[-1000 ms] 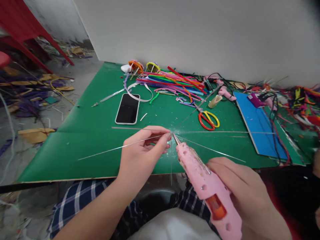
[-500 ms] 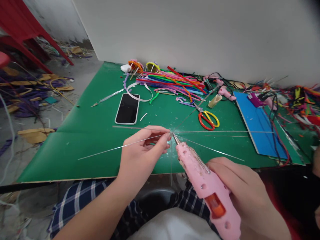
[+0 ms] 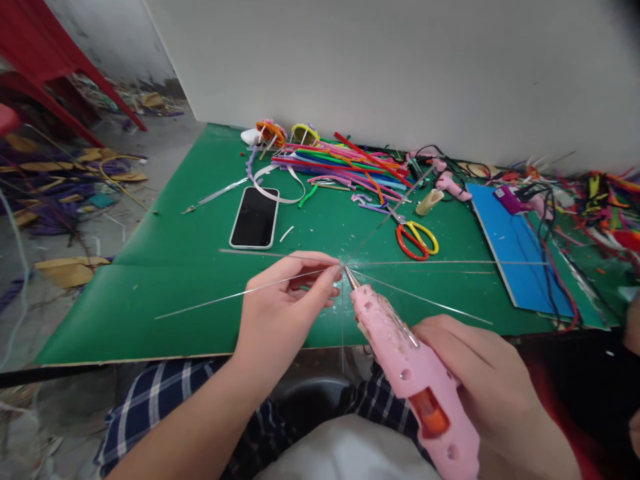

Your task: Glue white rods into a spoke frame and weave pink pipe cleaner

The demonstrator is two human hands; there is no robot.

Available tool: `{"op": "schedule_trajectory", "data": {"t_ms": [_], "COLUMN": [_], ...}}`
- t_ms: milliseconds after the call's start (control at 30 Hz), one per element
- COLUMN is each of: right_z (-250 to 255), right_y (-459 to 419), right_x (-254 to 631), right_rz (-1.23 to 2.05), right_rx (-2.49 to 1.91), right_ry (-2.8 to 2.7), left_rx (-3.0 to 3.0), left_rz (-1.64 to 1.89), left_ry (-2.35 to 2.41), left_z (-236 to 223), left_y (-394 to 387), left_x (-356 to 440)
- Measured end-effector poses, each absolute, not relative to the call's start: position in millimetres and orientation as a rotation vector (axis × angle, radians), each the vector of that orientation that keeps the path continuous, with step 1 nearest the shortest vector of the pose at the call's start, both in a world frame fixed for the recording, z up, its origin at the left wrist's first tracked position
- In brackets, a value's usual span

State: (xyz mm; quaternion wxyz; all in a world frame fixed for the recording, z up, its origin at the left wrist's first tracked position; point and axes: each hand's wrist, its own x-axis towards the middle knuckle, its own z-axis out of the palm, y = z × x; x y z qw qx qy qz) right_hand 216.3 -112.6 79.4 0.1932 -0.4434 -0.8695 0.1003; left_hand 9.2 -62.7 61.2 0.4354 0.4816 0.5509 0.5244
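While the left hand (image 3: 285,303) pinches the meeting point of several thin grey wires (image 3: 200,305) between thumb and forefinger, the right hand (image 3: 485,373) holds a pink glue gun (image 3: 400,360) from its right side, most of its fingers hidden behind the body. The wires spread out like spokes above the green table (image 3: 150,273), one pointing down past its near edge and another reaching right across the blue board (image 3: 520,250). The gun slants up and leftward, its metal nozzle (image 3: 353,278) right beside the left fingertips at the hub; whether it touches the wires cannot be told. Beyond the left hand lies a phone (image 3: 254,217), dark screen up, with a looped pale ribbon (image 3: 295,200) partly over its top corner. Scissors (image 3: 403,224) with one red and one yellow handle lie past the nozzle, near a bundle of coloured pipe cleaners (image 3: 345,160) heaped toward the back, before the pale partition (image 3: 400,73).
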Motion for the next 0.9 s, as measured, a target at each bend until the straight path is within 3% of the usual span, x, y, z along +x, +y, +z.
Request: {"op": "schedule_trajectory", "data": {"t_ms": [900], "right_z": [85.8], "right_y": [-110.3], "right_x": [212.3], "right_rz": [0.227], "right_rx": [-1.242], "right_ry": [-2.475], "left_rx": [1.222], "left_rz": [1.275], "left_ry": [1.390], "left_z": [61.9], "left_y": [-62.3], "left_x": [8.3]}}
